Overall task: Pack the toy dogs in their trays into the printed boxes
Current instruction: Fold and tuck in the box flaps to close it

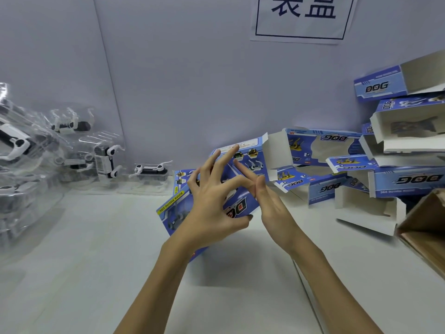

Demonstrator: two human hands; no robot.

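Holding a blue box (243, 169) tilted above the counter (96, 261): left hand (212, 208) grips it, thumb underneath, fingers spread. Right hand (272, 208) flat, fingers straight against its end, apparently pressing the flap. Crease squarely, keep box braced. Toy dogs in trays (150, 172) wait left.

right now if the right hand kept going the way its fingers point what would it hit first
The right hand points up and left, fingers already against the blue box that the left hand holds. So it would meet that box first; depth is unclear.
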